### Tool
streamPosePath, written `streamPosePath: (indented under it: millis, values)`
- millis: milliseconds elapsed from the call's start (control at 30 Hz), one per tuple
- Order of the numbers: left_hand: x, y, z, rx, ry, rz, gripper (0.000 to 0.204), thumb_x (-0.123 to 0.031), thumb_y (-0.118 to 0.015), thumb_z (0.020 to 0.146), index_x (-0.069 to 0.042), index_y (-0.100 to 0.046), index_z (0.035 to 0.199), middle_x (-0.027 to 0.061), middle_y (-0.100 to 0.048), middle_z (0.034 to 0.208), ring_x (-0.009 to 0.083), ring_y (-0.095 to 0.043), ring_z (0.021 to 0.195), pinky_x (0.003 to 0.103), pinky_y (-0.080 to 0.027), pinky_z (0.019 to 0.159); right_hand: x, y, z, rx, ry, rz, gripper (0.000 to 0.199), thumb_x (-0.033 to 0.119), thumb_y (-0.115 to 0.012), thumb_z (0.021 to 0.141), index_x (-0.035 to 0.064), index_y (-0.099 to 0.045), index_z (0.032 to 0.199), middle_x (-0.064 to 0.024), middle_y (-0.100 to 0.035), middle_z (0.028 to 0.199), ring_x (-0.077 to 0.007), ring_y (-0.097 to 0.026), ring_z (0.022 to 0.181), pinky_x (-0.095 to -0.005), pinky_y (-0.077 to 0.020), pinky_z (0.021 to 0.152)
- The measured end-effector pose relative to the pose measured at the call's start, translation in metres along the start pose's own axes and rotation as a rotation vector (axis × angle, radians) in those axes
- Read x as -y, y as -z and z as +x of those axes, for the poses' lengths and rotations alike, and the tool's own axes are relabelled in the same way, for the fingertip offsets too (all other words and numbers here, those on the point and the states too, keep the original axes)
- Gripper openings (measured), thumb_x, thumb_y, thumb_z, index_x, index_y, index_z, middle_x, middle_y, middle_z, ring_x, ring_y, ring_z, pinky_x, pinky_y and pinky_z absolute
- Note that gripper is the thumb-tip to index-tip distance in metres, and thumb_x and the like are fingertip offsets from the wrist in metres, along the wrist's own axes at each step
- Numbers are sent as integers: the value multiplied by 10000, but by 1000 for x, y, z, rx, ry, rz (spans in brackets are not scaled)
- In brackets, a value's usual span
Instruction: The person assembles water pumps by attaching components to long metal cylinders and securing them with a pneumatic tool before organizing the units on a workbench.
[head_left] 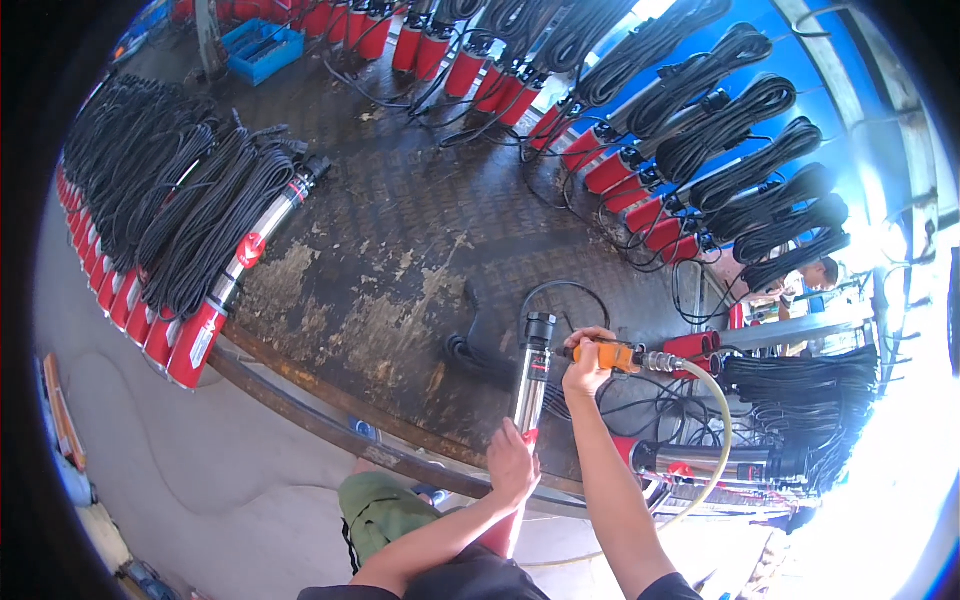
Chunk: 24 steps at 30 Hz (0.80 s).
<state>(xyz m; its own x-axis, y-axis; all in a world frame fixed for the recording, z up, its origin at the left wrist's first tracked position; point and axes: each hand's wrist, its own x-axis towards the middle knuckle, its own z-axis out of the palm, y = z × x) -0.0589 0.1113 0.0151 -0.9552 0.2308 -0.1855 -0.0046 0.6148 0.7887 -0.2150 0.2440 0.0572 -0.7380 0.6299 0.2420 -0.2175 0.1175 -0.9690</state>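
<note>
My left hand point(512, 462) is wrapped round the lower part of a slim steel submersible pump point(530, 388) with a black top and a red mark. The pump leans over the near edge of the workbench point(370, 300). My right hand point(586, 378) grips an orange air tool point(618, 357) just right of the pump's upper end. A metal coupling joins the tool to a pale yellow hose point(727, 430) that curves down to the right. The tool's tip is mostly hidden by my fingers, so whether it touches the pump cannot be told. Behind them a black cable point(565, 283) loops on the bench.
Finished-looking pumps with red ends and coiled black cables point(725, 130) line the bench's far and right sides. Another row of pumps point(270, 220) lies at left. A blue bin point(262, 52) stands at the back left. Another person point(815, 275) is at the right.
</note>
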Motion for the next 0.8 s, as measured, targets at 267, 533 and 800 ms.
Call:
streamPosePath:
  millis: [267, 533, 800]
  values:
    - [-1, -2, -1, -33, -30, 7, 963, -202, -818, 753, 126, -238, 1448, 262, -498, 1180, 408, -545, 1085, 483, -448, 959, 1, -7, -1, -61, 44, -67, 137, 47, -506, 862, 38, -550, 992, -102, -613, 832, -181, -590, 716, -319, -500, 721]
    - [3, -7, -1, 2, -61, 44, 980, -276, -839, 744, 109, -271, 1444, 263, -503, 1214, 417, -536, 1118, 498, -441, 983, 12, -12, 1, -131, 45, 84, 220, 5, -566, 854, 22, -570, 1074, -106, -671, 874, -162, -605, 699, -278, -489, 670]
    - [54, 36, -17, -182, 29, 3, 839, -451, -823, 740, 22, -444, 1320, 239, -515, 1187, 432, -502, 1097, 528, -408, 979, 76, 52, -123, -489, 50, -51, 316, 231, -404, 952, 8, -606, 1046, -100, -635, 1062, -196, -591, 986, -337, -463, 895]
